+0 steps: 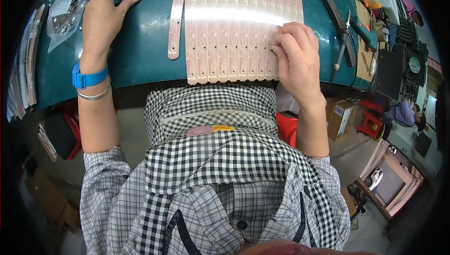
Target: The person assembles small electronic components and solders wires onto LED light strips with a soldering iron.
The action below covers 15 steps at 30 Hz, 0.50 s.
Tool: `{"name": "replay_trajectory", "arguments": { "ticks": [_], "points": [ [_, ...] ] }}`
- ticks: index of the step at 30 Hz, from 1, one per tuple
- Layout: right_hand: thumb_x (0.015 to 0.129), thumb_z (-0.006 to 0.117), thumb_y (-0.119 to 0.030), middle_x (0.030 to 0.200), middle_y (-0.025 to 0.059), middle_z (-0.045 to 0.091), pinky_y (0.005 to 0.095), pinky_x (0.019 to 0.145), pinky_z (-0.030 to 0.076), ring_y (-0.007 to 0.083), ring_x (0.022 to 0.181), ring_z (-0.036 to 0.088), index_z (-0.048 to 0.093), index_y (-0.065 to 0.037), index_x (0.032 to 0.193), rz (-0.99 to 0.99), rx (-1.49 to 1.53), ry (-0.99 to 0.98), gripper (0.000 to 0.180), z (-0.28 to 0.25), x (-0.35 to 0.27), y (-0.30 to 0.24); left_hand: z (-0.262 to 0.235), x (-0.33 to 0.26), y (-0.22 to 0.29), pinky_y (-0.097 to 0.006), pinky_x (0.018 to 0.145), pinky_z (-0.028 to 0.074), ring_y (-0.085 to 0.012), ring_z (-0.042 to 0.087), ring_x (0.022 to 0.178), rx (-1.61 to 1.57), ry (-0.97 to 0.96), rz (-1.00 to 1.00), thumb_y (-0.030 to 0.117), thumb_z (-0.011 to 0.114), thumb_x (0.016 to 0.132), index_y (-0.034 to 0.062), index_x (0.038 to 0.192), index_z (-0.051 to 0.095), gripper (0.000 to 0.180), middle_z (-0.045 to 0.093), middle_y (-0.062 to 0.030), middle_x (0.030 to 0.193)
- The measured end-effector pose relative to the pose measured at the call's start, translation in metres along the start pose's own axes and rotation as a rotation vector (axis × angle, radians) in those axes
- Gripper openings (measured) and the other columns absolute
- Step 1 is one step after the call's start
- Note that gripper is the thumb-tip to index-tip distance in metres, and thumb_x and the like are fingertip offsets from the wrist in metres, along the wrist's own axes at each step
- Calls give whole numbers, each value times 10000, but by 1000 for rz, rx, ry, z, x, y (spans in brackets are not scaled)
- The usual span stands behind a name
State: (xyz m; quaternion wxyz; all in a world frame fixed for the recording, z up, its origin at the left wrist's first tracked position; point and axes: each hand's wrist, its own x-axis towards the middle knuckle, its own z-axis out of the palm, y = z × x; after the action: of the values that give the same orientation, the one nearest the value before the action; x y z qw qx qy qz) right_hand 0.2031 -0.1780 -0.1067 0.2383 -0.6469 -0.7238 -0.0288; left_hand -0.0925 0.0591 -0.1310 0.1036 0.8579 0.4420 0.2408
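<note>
Several long pink strips [234, 25] with small holes lie side by side on the teal table [140, 53], their near ends at the table's front edge. One more pink strip [177, 18] lies apart at their left, slightly slanted. My right hand [295, 58] rests on the right side of the row, fingers curled and pressing on the outermost strips. My left hand [105, 14] lies on the bare table at the far left, fingertips pinched together near small parts; whether it holds one I cannot tell. A blue wristband [89, 78] and a metal bangle circle that wrist.
Clear plastic bags [70, 9] with small parts lie at the far left. A soldering iron [344, 39] and a dark bar [335, 14] lie to the right of the strips, beside cardboard with tools. Red stools and a carton stand under the table; another person sits far right.
</note>
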Motion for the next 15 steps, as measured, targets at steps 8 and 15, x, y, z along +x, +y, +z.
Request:
{"name": "replay_trajectory", "arguments": {
  "ticks": [8,15],
  "points": [
    [685,624,21,955,89,608,432,911,427,307,1020,569,601,-38,840,-13,-104,-15,167,-2,2,-4,-9,-2,15,-287,706,508,-187,668,764,-80,18,-195,227,711,870,63,960,707,187,714,-76,903],
    [693,625,10,948,90,601,433,908,423,309,1005,567,593,-37,836,-16,-69,-3,154,-1,2,-4,-19,-18,25,-174,672,441,-31,560,725,-556,111,-176,153,733,878,30,1027,716,194,698,14,876]
  ]
}}
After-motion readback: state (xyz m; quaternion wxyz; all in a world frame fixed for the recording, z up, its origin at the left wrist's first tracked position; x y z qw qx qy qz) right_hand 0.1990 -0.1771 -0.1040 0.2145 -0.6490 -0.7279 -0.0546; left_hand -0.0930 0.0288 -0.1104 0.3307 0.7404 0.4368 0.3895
